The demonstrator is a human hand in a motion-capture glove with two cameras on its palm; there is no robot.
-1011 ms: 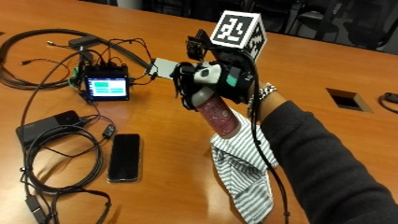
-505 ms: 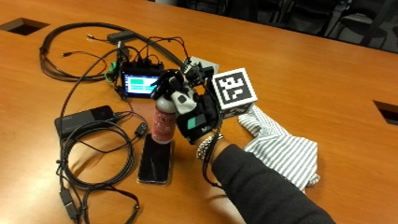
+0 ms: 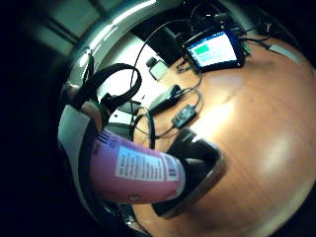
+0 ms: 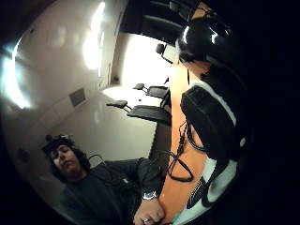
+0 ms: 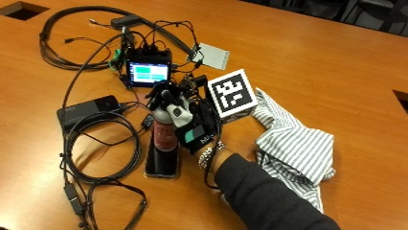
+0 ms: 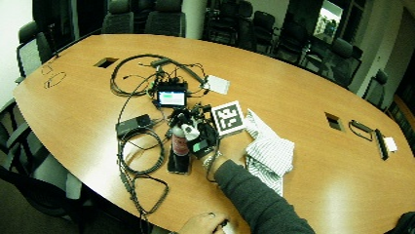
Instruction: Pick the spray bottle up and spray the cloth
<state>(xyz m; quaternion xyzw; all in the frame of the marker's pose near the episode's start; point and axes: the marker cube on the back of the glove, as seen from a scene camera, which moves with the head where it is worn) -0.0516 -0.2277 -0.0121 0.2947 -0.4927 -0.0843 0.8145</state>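
From the outside view I see my gloved right hand [image 5: 182, 117] wrapped round the top of the spray bottle [image 5: 164, 136], fingers curled about its neck and white head, so the nozzle itself is mostly covered and I can't make out which way it faces. The pink bottle stands over the near end of a dark phone [image 5: 161, 162] lying on the wooden table [image 5: 331, 62]; whether its base touches the phone or hangs just above it I cannot tell. In the little-finger palm view the bottle's label [image 3: 140, 168] fills the frame close to the palm, with the phone [image 3: 195, 168] beyond its base.

The striped cloth [image 5: 293, 143] lies crumpled at about 3 o'clock from the bottle, apart from it, its near edge partly hidden behind the dark sleeve [image 5: 267, 201]. At 12 o'clock sits a small lit screen [image 5: 148, 73] amid tangled cables [image 5: 96, 143]. A black power brick [image 5: 89, 111] lies at 9 o'clock.
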